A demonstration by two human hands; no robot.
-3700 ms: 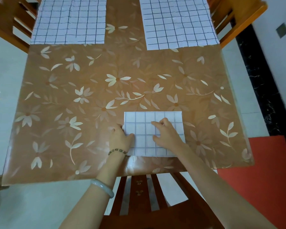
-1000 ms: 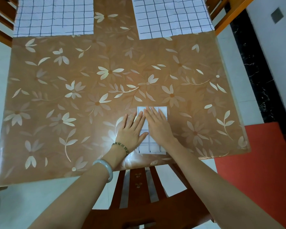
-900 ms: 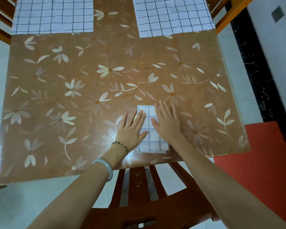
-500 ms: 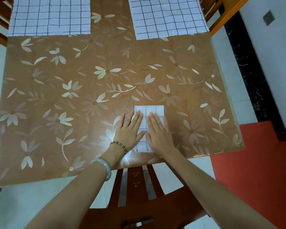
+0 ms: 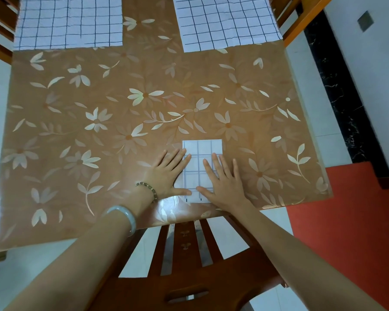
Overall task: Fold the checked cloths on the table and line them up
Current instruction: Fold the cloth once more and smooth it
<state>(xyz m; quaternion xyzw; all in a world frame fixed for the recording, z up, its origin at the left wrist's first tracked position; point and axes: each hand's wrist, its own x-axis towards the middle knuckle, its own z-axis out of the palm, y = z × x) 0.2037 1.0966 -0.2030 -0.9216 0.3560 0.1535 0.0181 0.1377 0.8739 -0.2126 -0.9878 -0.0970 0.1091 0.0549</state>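
The folded cloth (image 5: 202,151) is lying as a narrow packet on the table (image 5: 121,70), right of centre and just beside the near edge. You are pressing it flat. Your left hand (image 5: 166,173) is covering its left edge and your right hand (image 5: 225,182) its right side. The fingers of both hands are straight and slightly spread, clamping nothing, and the thumbs are almost meeting over the lower end.

The risk is lying in that glossy cover. If you are dragging your palms toward yourself as you lift, the packet is likely sliding off the edge or skewing, and the layers may be springing open.

You are working with three checked cloths: this folded one, plus the left flat cloth (image 5: 70,21) and the right flat cloth (image 5: 227,21) at the far edge, well apart. One chair (image 5: 184,277) is standing below you.
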